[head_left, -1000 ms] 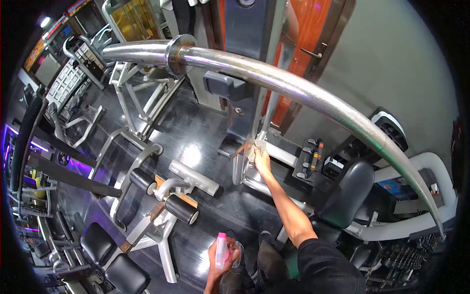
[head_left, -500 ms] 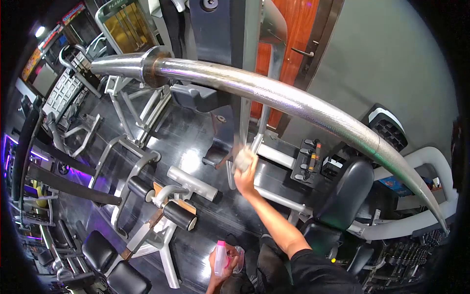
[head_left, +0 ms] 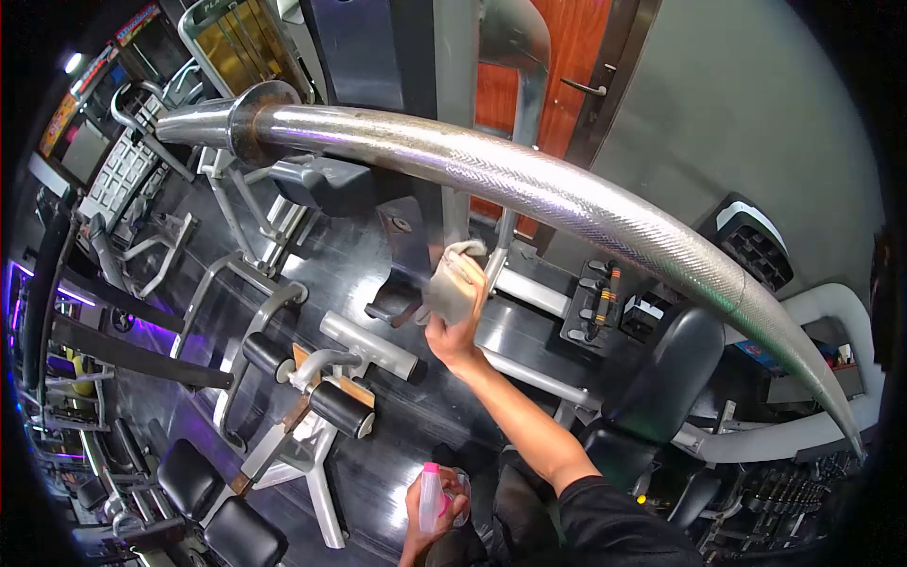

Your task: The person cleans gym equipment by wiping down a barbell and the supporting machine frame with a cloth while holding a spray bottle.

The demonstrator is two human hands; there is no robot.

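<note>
Since half a second ago my right hand (head_left: 452, 326) has slid the cloth (head_left: 453, 286) higher up the grey upright post (head_left: 455, 189), and the cloth now looks spread wider. Right hand grips that cloth, pressed flat against the post, near the middle of view. At 6 o'clock my left hand (head_left: 427, 515) is closed around a spray bottle (head_left: 430, 496) with a pink cap, barely shifted. A long steel barbell (head_left: 529, 184) arcs across from 10 to 4 o'clock, above my reaching arm. Padded rollers (head_left: 312, 383) sit at 8 o'clock.
</note>
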